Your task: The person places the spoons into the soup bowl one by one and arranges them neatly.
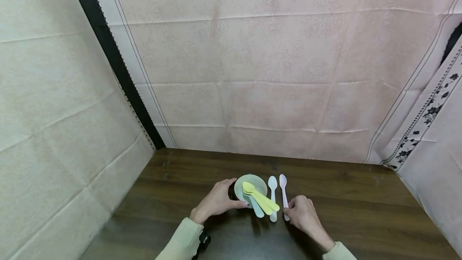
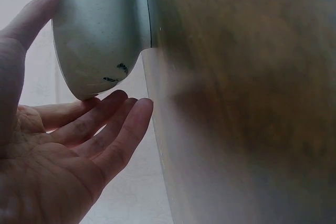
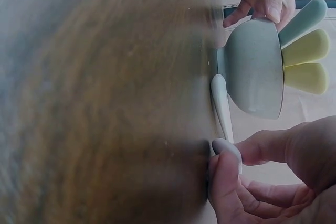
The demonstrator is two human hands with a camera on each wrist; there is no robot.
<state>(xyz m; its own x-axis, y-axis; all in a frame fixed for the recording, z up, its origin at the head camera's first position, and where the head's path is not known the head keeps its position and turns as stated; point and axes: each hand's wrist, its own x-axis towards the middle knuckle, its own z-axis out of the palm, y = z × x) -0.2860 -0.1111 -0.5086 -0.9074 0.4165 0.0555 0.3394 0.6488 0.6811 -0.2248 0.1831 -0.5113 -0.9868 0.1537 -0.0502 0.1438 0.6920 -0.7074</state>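
My left hand [image 1: 218, 200] holds a small pale green bowl [image 1: 254, 177], thumb on one side and fingers on the other. In the left wrist view the thumb is at the rim and fingertips meet the side of the bowl [image 2: 94, 30], which stands upright on its foot. Two yellow spoons [image 1: 266, 204] and a light blue spoon [image 1: 257, 208] lean in it, handles over the rim. Right of the bowl lies a whitish spoon [image 1: 272, 183]. Farther right, my right hand [image 1: 304, 214] pinches the handle end of a pale lilac spoon [image 1: 283, 183], close over the tabletop.
The brown wooden table [image 1: 195, 167] reaches back to a pale patterned cloth [image 1: 270, 71] hanging behind it. More cloth hangs at the left [image 1: 54, 131] and right sides. A dark strip [image 1: 119, 63] runs down the left corner.
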